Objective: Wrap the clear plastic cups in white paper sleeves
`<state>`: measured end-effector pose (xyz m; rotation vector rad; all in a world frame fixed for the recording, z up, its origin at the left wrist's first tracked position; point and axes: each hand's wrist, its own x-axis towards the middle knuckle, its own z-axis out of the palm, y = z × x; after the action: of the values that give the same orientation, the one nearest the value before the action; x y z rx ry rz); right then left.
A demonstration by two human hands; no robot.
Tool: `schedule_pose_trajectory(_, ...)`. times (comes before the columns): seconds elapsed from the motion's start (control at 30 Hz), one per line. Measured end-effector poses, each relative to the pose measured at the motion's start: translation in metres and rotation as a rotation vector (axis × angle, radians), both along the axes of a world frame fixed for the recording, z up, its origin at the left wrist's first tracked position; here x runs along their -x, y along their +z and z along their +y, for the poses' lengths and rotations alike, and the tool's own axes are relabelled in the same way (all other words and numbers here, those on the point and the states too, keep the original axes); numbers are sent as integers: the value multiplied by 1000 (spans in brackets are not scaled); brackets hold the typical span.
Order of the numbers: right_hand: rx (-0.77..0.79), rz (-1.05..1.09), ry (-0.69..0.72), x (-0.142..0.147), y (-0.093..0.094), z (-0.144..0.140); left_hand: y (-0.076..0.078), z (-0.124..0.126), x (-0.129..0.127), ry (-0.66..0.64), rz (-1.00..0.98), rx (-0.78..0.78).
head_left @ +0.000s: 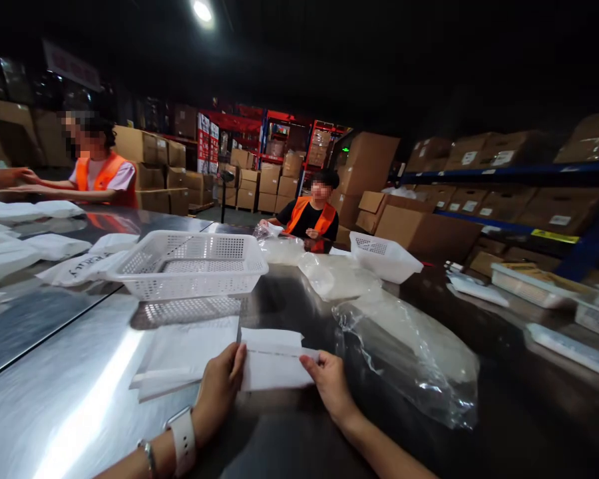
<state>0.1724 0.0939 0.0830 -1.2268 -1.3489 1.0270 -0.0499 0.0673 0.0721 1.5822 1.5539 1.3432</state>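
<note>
Between my two hands is a white sheet of paper [274,372], with a faint printed line near its upper edge. My left hand [222,382] pinches its left side between thumb and fingers. At the right edge, my right hand [329,382] grips it the same way. Another white paper [272,337] shows just behind the held sheet. A stack of flat white sheets or bags [187,352] lies on the metal table [80,372] to the left of my left hand. Clear plastic bags [419,359] with pale contents rest right of my right hand.
A white perforated basket [194,286] stands beyond the papers, with white packages [90,263] to its left. Another white basket [384,256] is at the far edge. Two people in orange vests [312,216] are across the table. Boxes fill the shelves [499,169] at right.
</note>
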Motion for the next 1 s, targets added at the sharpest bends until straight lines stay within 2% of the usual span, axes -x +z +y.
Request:
schedule_pose_trajectory(0.33, -155, -213, -86, 9, 7, -1, -4, 5, 1, 77, 99, 15)
schedule_pose_trajectory(0.57, -78, -237, -31, 7, 7, 2, -9, 8, 5, 75, 214, 49)
schedule_pose_trajectory(0.8, -49, -318, -3, 1, 9, 6, 3, 8, 3, 32, 502, 170)
schedule_pose_trajectory(1.0, 6, -232, 89, -2, 7, 5, 7, 9, 1, 26, 595, 213)
